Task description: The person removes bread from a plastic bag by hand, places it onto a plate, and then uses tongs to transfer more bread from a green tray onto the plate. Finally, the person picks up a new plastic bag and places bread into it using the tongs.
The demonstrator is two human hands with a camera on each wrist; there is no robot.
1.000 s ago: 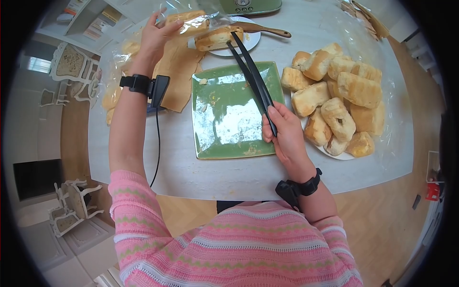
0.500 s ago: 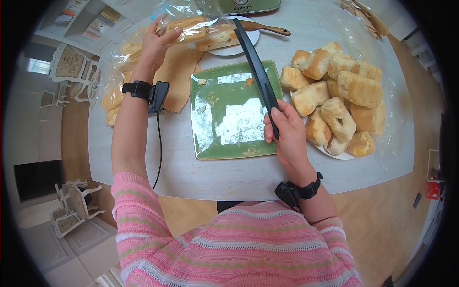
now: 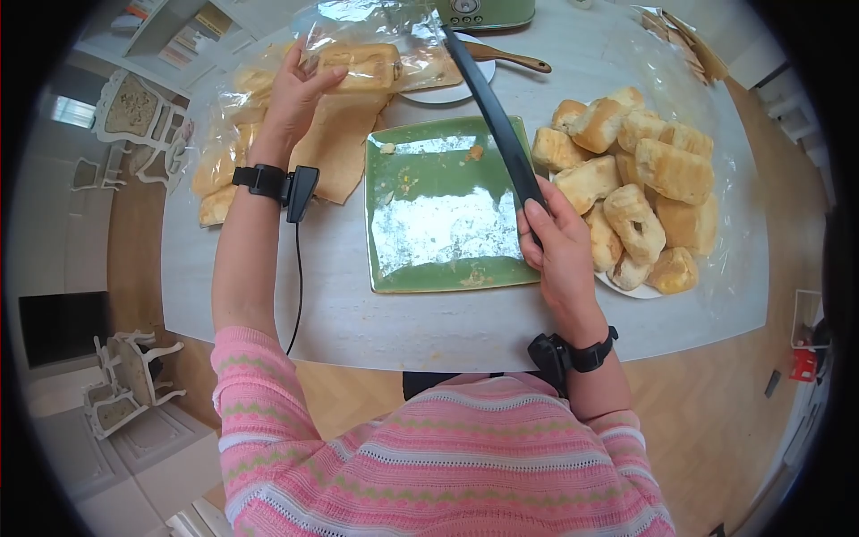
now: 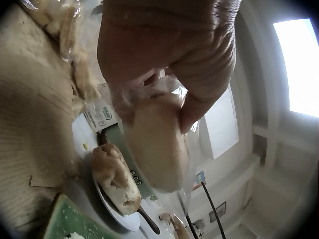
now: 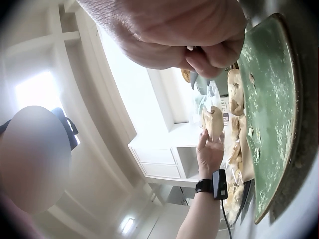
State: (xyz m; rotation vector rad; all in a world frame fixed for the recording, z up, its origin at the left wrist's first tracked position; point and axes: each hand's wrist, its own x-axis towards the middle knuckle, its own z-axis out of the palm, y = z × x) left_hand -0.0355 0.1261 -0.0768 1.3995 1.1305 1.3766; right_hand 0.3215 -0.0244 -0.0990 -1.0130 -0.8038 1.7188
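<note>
In the head view my left hand grips a bread loaf inside a clear plastic bag, over the far left of the table. The left wrist view shows thumb and fingers on either side of this bagged loaf. My right hand holds black tongs by the handle end, arms pressed together. Their tips overlap the bag's right part in the head view. Beneath lies a square green plate with crumbs. Another loaf sits on a white plate behind it.
On the right a plate is heaped with several bread pieces. Bagged loaves and brown paper lie left. A wooden-handled utensil crosses the white plate. A green appliance stands at the back.
The tongs' arms have come together, and their tips have moved up toward the bag. The bagged loaf has come slightly lower and right in the left hand, covering more of the loaf behind.
</note>
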